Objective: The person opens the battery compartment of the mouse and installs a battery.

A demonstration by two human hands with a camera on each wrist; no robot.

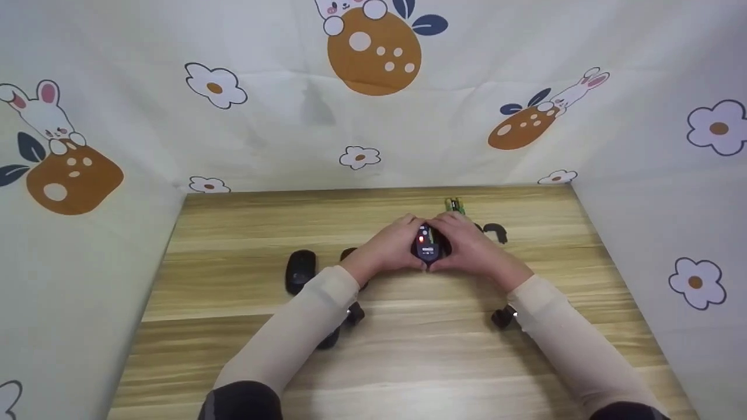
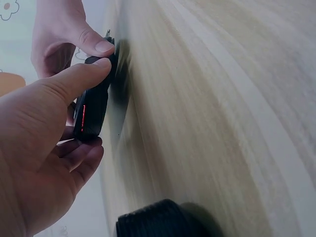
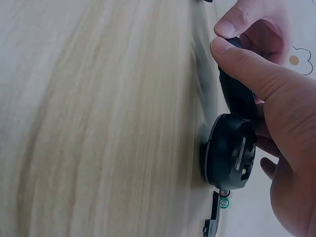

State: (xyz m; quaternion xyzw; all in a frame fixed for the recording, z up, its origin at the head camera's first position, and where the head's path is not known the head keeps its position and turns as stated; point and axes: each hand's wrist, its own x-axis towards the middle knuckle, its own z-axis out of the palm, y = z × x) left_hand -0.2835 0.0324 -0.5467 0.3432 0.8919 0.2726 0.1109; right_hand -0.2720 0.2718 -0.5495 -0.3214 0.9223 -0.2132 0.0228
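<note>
Just past the left hand point(image 1: 394, 245) hangs a pale cloth point(image 1: 262, 140), its white flower point(image 1: 360, 157) straight ahead, a rabbit print point(image 1: 49, 125) far off to the left. Below that hand spreads the wood-grained tabletop point(image 1: 420, 356); a black mouse point(image 1: 300, 271) sits to its left.

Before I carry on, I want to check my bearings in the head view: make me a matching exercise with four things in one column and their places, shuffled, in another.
Things
1. Black mouse with a glowing red light
2. Black oval mouse lying on the wooden table
3. Small green cylinders
4. Curved black piece

Places
A. Just beyond the right hand, toward the back edge of the wooden table
B. Left of the left hand
C. To the right of the right hand
D. Held between both hands

Pairs: 1-D, 2-B, 3-A, 4-C
</note>
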